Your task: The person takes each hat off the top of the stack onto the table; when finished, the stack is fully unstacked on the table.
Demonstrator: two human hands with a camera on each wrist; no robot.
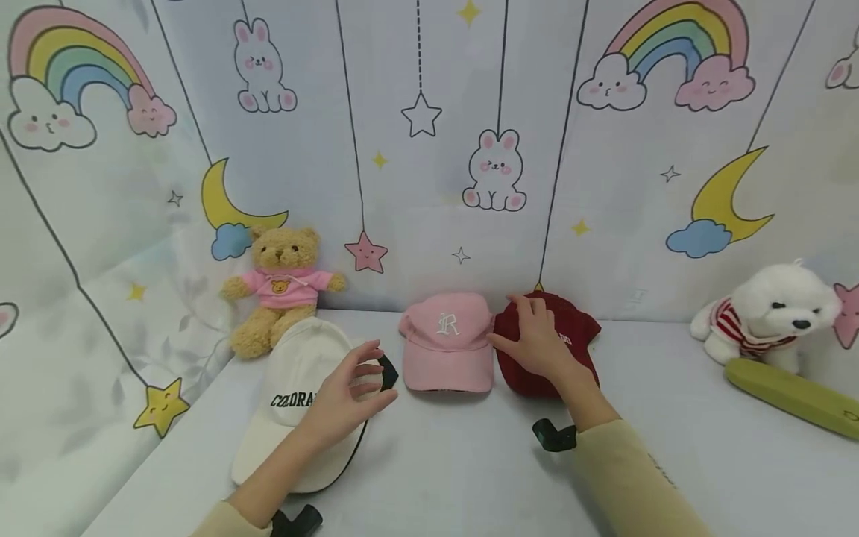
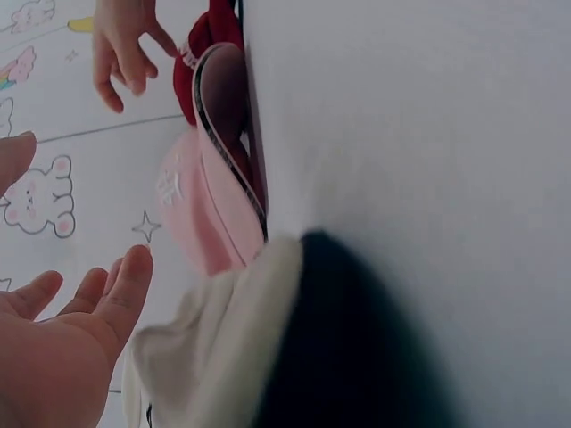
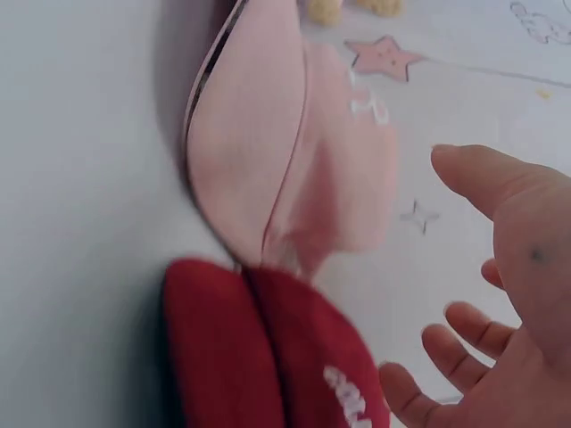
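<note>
Three baseball caps lie on the white table. The white cap with dark lettering is at the left, the pink cap in the middle, the dark red cap to its right. My left hand hovers over the white cap's right side, fingers apart and loosely bent, holding nothing. Above the red cap is my right hand, fingers spread and partly covering its lettering. In the right wrist view that hand holds nothing, with its fingertips near the red cap.
A teddy bear in a pink hoodie sits behind the white cap. At the right, a white plush dog in a striped top sits behind a long green object. A cartoon-printed backdrop rises behind the table.
</note>
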